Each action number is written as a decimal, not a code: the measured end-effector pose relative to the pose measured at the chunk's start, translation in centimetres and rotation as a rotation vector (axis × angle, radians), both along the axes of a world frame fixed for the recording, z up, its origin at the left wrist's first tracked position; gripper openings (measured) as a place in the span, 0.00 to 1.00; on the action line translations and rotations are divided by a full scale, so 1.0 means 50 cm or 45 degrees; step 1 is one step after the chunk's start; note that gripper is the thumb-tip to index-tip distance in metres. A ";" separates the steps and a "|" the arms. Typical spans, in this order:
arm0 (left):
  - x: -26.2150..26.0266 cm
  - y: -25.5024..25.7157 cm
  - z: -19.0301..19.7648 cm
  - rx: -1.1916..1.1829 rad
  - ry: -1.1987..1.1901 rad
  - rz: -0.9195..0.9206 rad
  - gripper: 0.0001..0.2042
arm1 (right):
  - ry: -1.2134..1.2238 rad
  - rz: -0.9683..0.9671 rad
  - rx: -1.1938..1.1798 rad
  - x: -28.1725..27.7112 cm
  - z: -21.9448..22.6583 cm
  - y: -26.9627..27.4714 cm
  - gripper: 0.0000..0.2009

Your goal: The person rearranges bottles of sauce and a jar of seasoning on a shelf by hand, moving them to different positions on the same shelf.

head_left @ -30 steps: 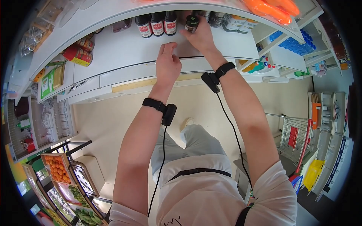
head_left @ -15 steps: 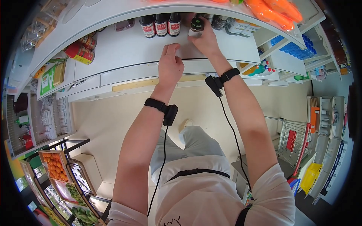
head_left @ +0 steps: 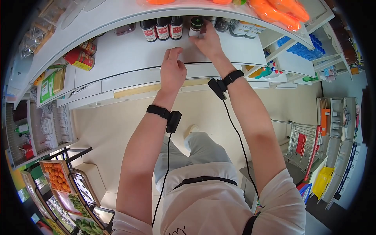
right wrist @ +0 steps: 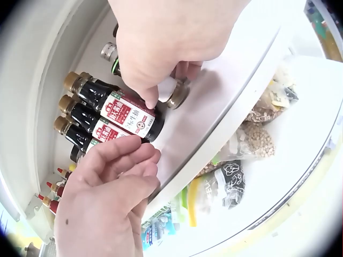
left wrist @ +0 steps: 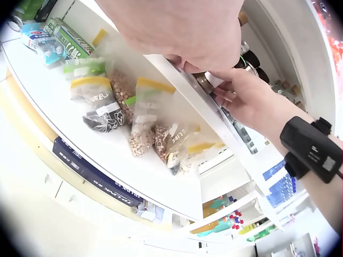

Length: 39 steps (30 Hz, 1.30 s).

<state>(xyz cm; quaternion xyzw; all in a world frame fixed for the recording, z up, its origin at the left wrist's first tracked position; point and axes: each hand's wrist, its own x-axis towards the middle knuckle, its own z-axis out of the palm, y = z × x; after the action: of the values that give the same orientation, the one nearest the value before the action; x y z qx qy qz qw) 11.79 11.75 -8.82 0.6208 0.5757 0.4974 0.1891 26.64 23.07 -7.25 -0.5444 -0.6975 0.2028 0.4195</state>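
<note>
At the upper shelf my right hand [head_left: 210, 42] holds a small spice jar [head_left: 195, 31] with a black lid and a white label. In the right wrist view the white label and glass base of the jar [right wrist: 172, 93] show under my fingers. Just left of it stands a row of dark soy sauce bottles [head_left: 163, 29] with red and white labels. My left hand [head_left: 173, 71] hovers before these bottles near the shelf's front edge, fingers loosely bent, holding nothing. Other dark jars [head_left: 223, 25] stand behind and right of my right hand.
White-labelled containers [head_left: 239, 29] stand farther right on the shelf. Red-lidded cans [head_left: 80, 57] sit at the left. Orange plastic-wrapped items [head_left: 276, 11] lie on the shelf above. Bags of beans and nuts [left wrist: 142, 126] rest on the shelf below. A shopping cart [head_left: 301, 143] stands behind at right.
The jar in my right hand has turned so its white label faces forward, and it has shifted slightly left toward the soy sauce bottles. My left hand has hardly moved.
</note>
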 end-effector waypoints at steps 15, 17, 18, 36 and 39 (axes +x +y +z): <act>-0.001 -0.002 -0.001 -0.065 -0.042 -0.012 0.20 | -0.005 -0.063 -0.059 -0.006 -0.006 0.013 0.34; -0.004 0.002 -0.007 -0.012 -0.060 -0.029 0.20 | -0.006 -0.058 -0.048 -0.005 -0.007 0.012 0.34; -0.008 0.006 -0.009 0.015 -0.067 -0.035 0.20 | -0.027 -0.075 0.004 -0.002 -0.007 0.011 0.33; -0.223 0.190 0.011 -0.374 -0.731 -0.074 0.35 | -0.226 0.039 -0.254 -0.113 -0.010 0.001 0.24; -0.238 0.196 0.015 -0.413 -0.751 -0.176 0.37 | -0.214 0.039 -0.276 -0.113 -0.014 0.007 0.23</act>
<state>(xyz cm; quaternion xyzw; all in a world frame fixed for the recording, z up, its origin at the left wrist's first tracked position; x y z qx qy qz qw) -0.11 21.55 -8.07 0.4496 0.5243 0.5436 0.4769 20.99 23.41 -7.93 -0.5909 -0.7124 0.2370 0.2952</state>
